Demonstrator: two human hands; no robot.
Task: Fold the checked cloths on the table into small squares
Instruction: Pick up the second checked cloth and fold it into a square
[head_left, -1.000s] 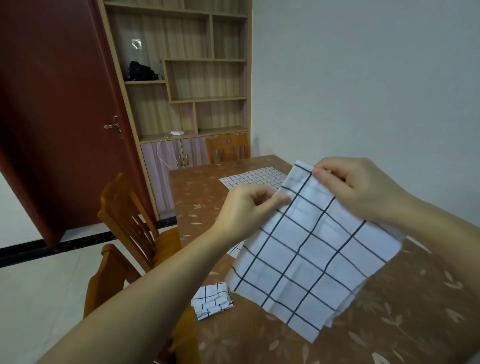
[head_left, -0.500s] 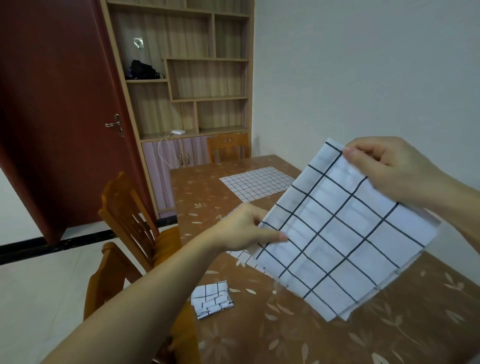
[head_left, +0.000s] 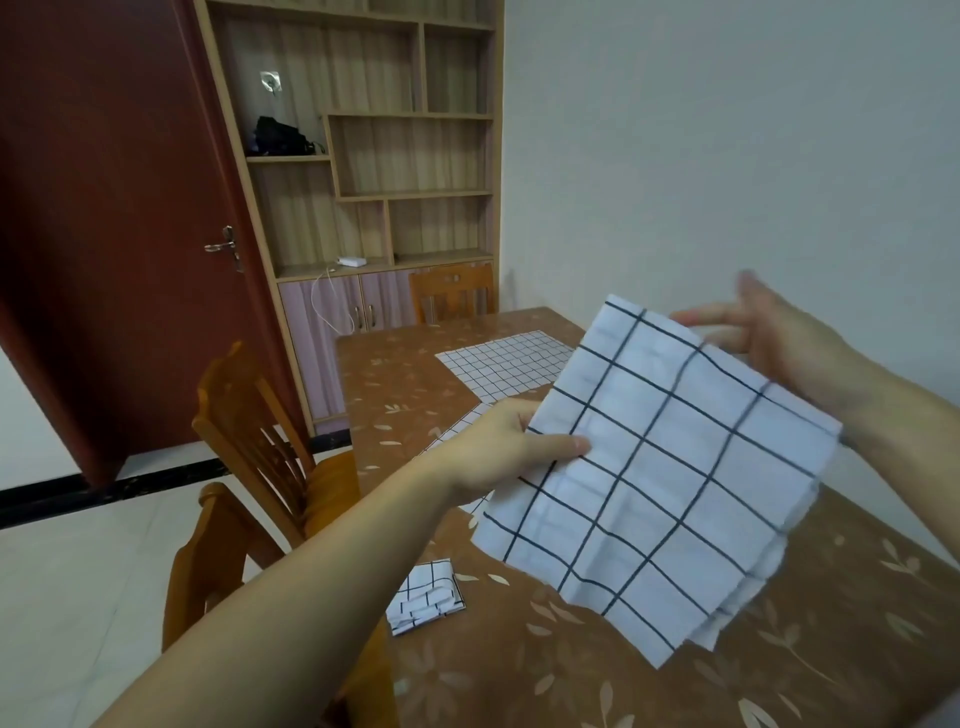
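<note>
The left hand (head_left: 506, 449) pinches the half-folded checked cloth (head_left: 660, 467) above the table (head_left: 571, 675); the right hand (head_left: 779, 345) hovers open, blurred, empty. Match corners before creasing.

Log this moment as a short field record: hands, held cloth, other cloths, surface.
left hand: pinches the left edge of the held cloth, thumb on top
right hand: open, blurred, behind the cloth's upper right edge
held cloth: white, black-checked, partly folded, above the table
small folded checked cloth: near table edge
flat fine-checked cloth: far end
brown leaf-patterned table: glossy
</note>
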